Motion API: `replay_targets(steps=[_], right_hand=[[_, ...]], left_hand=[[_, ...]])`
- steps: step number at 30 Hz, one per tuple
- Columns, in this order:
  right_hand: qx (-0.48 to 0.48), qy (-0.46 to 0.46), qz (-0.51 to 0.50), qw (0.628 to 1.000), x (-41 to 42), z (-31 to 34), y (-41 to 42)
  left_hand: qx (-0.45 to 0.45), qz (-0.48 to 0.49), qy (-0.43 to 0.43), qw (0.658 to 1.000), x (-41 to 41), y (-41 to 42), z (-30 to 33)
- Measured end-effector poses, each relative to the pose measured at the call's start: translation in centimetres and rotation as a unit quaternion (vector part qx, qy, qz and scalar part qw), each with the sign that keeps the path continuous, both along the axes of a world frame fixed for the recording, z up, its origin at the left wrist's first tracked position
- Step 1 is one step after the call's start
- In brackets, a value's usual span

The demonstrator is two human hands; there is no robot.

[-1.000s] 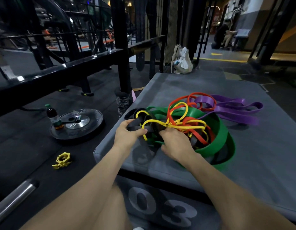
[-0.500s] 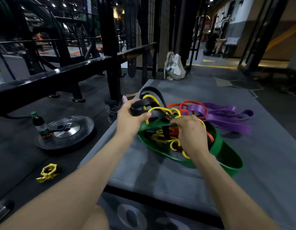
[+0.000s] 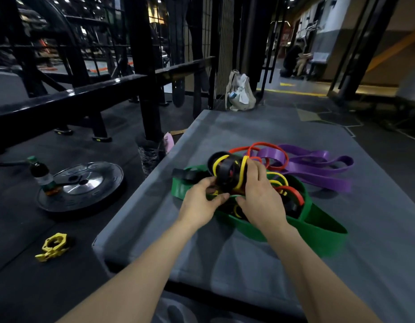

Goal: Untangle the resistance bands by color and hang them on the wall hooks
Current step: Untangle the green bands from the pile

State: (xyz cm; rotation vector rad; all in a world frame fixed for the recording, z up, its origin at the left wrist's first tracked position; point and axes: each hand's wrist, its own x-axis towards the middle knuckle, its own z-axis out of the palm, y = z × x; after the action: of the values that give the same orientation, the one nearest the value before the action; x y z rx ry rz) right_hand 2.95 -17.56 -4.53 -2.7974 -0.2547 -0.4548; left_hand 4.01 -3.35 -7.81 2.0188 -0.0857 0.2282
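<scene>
Your left hand [image 3: 203, 201] pinches the black band [image 3: 225, 176]; your right hand [image 3: 260, 197] is curled around its yellow-wrapped coil. The tangle lies on the plyo box [image 3: 225, 257], trailing toward two o'clock.

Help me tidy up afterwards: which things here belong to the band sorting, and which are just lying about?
Job: black band, yellow band, red band, green band, purple band, left hand, right hand.
Lying about: weight plate, bottle, yellow collar, bag.
</scene>
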Motion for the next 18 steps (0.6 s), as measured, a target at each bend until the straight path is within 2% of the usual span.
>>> replay_targets(steps=[5, 8, 11, 15, 18], right_hand=[[-0.048, 0.052, 0.005, 0.997, -0.5, 0.4, -0.2], [-0.065, 0.033, -0.014, 0.997, -0.5, 0.1, -0.1], [-0.05, 0.035, -0.044, 0.997, -0.5, -0.2, -0.4], [0.027, 0.031, -0.069, 0.997, -0.2, -0.3, -0.9], [0.073, 0.023, -0.077, 0.994, -0.1, -0.2, -1.0]], left_hand=[[0.086, -0.035, 0.005, 0.996, -1.1, 1.0, -0.1], [0.14, -0.035, 0.007, 0.99, -1.2, 1.7, -0.2], [0.126, 0.001, -0.009, 0.992, -1.3, 2.3, 0.1], [0.09, 0.131, -0.024, 0.987, -1.5, 2.9, 0.3], [0.071, 0.249, 0.021, 0.966, -1.6, 3.6, 0.4]])
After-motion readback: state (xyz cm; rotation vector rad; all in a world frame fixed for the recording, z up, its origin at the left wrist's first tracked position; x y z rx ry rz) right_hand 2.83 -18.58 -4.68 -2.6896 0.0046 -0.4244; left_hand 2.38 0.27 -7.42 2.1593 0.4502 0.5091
